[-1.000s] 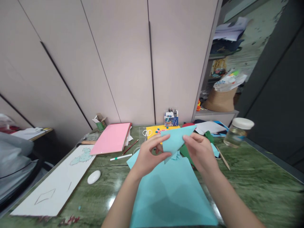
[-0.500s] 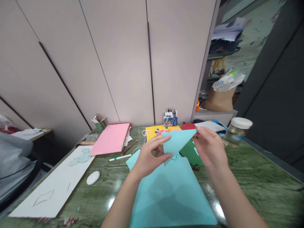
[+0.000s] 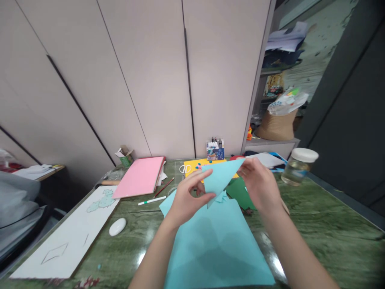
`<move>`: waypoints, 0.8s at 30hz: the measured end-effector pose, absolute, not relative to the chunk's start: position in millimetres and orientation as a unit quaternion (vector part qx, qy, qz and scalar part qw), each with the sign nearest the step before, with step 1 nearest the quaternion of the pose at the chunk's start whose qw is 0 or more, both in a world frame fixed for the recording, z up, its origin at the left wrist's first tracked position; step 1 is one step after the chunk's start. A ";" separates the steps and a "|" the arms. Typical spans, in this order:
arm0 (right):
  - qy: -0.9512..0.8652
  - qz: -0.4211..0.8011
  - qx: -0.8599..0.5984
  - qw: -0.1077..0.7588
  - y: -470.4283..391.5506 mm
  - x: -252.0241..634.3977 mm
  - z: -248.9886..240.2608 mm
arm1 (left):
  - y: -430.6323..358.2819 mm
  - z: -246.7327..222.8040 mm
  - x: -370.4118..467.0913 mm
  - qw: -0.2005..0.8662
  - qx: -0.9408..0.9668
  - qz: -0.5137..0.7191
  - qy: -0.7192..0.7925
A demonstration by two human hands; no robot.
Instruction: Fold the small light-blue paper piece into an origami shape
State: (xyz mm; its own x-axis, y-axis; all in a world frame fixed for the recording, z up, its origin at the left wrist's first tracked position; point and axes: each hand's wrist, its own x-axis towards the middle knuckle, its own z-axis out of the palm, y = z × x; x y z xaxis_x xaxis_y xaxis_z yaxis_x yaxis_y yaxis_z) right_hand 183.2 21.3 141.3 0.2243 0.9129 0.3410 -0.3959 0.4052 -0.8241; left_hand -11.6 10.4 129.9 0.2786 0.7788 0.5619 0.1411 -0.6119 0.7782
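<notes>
Two bare hands are up over the counter (image 3: 331,228), w/ a folded blue piece (image 3: 221,174) btwn them. Left hand (image 3: 188,196) has its grip on the piece's left part: thumb & index tips sit apart at that edge, w/ other fingers partly hidden behind, so holding it. Right hand (image 3: 260,182) is at the piece's pointed right corner, fingertips up against it; how firmly that grip is closed, can't tell, as the fingers hide one another. The piece is tilted, broad end toward the left hand, point toward the right, raised above the far end of a big blue sheet (image 3: 216,249) that lies flat on the counter.

Left of the sheet: white marker (image 3: 152,200) w/ green band, red pencil (image 3: 164,188), white oval (image 3: 117,227) & a long white board (image 3: 75,228) w/ a cactus drawing and pencil lines. Pink folder (image 3: 140,176) lies nr the board's far end, small green box (image 3: 125,159) just beyond.

Past the hands: scissors (image 3: 185,169) beside & partly over a yellow sheet (image 3: 191,164), pen box (image 3: 215,150) upright behind. Green paper (image 3: 240,193) is just left of the right hand; lidded jar (image 3: 297,168) stands to its right.
</notes>
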 end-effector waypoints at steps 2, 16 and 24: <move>-0.486 0.440 -0.315 0.686 17.7 178.7 140.1 | 10.4 130.1 -12.2 0.311 0.734 0.516 0.313; -0.604 0.362 -0.444 0.554 10.7 168.8 139.4 | 10.7 133.5 -13.0 0.297 0.726 0.534 0.315; -0.591 0.373 -0.439 0.565 13.7 165.1 133.6 | 9.4 133.2 -11.2 0.289 0.726 0.532 0.326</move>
State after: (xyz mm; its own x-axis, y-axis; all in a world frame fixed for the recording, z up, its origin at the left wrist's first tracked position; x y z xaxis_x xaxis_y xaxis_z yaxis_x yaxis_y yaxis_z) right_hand 165.1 13.7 133.6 0.0236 0.9399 0.3407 0.0977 0.3370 -0.9364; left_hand -11.2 9.4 133.2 0.2214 0.7818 0.5829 0.1662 -0.6193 0.7674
